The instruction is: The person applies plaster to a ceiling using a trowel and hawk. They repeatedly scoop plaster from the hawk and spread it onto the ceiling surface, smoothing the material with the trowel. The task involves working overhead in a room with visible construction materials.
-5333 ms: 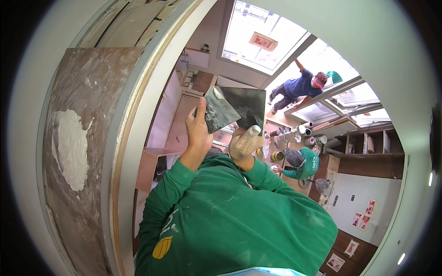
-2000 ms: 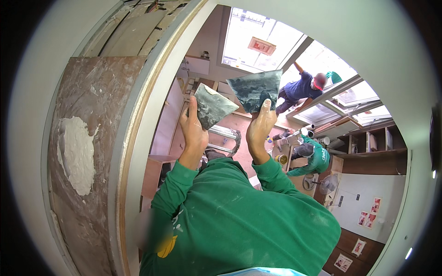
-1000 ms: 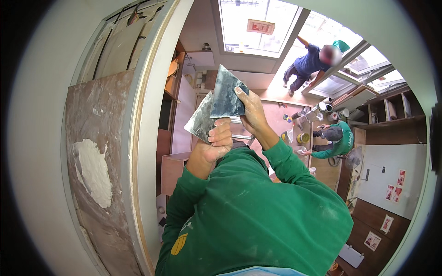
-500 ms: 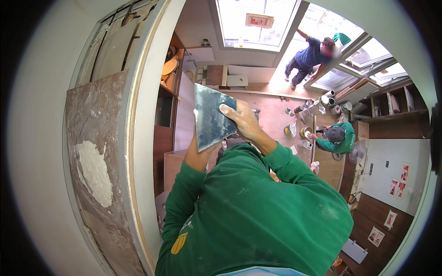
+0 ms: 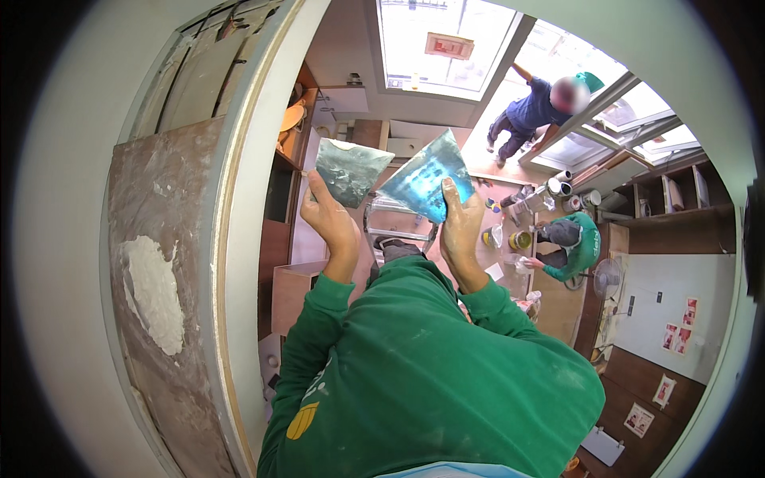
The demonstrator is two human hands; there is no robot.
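Smeared brown board (image 5: 159,211), shiny flat blades (image 5: 434,179)

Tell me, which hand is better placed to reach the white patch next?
Probably the left hand: it is nearer the white patch and holds a gray blade. The right hand, holding the bluish blade, is farther off.

The pinkish floor (image 5: 500,193) bears a can (image 5: 520,240) and white sheet (image 5: 494,272).

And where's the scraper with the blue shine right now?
In the head view, the blue-shining scraper is just above centre, in the right hand, to the right of the grey scraper in the left hand.
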